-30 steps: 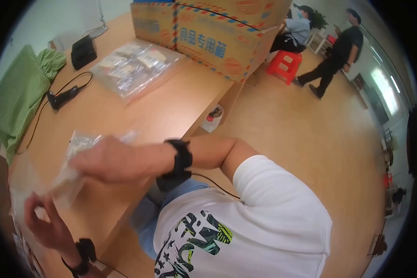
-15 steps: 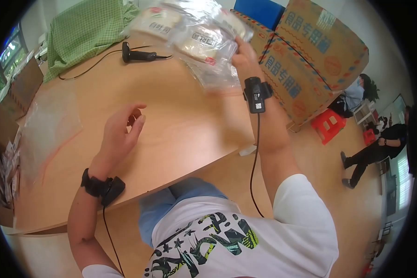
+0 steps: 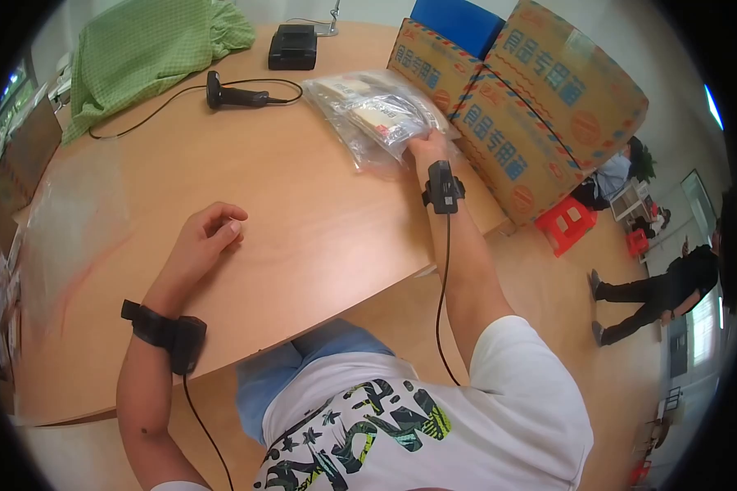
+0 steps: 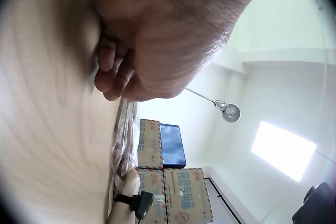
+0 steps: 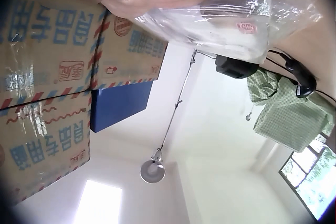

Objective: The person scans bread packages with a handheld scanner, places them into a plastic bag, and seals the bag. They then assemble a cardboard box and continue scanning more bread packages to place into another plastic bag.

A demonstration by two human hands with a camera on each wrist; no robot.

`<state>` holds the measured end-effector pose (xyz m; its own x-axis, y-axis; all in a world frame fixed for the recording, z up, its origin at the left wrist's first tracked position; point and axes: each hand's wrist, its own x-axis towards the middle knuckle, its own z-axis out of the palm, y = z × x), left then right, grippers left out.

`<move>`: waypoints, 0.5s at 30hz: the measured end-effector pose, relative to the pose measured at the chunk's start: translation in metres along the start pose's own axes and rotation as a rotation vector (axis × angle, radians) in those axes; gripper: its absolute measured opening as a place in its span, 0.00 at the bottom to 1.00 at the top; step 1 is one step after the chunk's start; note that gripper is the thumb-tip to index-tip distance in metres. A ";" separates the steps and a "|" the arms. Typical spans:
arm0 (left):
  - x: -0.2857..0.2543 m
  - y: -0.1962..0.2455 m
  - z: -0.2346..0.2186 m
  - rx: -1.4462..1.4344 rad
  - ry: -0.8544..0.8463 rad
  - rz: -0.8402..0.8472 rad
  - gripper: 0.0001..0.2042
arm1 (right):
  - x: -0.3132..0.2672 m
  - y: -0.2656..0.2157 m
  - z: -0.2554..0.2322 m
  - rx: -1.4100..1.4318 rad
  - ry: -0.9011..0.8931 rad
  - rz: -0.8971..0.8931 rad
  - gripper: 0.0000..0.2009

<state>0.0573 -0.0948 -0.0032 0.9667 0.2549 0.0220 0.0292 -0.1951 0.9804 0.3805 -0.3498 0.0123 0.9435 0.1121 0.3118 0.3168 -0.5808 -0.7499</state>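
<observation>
Clear plastic bags with pale packets inside [image 3: 377, 110] lie in a pile on the table, beside the cardboard boxes. My right hand [image 3: 430, 149] grips the near right edge of the top bag; in the right wrist view the clear film [image 5: 236, 24] bunches by that hand. My left hand [image 3: 207, 237] rests at the middle of the table with its fingers loosely curled and nothing in it; the left wrist view shows those bent fingers [image 4: 118, 71] close to the tabletop. A flat, empty-looking clear bag [image 3: 74, 237] lies at the table's left side.
Cardboard boxes [image 3: 549, 82] are stacked at the right with a blue box [image 3: 458, 26]. A scanner [image 3: 237, 96] with a cable, a black device [image 3: 292, 47] and green checked cloth [image 3: 139, 57] are at the back. A person in black [image 3: 659, 290] stands beyond the table.
My right hand has brought the bag of packets from the near left over to the pile by the boxes and lowered it there. My left hand has moved from the left edge onto the table.
</observation>
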 end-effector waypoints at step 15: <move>0.000 -0.002 0.003 -0.022 -0.003 0.041 0.10 | 0.023 0.034 0.020 1.304 -0.369 0.643 0.14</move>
<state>0.0581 -0.0974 -0.0055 0.9677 0.2442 0.0620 -0.0164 -0.1845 0.9827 0.4149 -0.3505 -0.0180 0.8593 0.4305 -0.2761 -0.4760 0.4760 -0.7394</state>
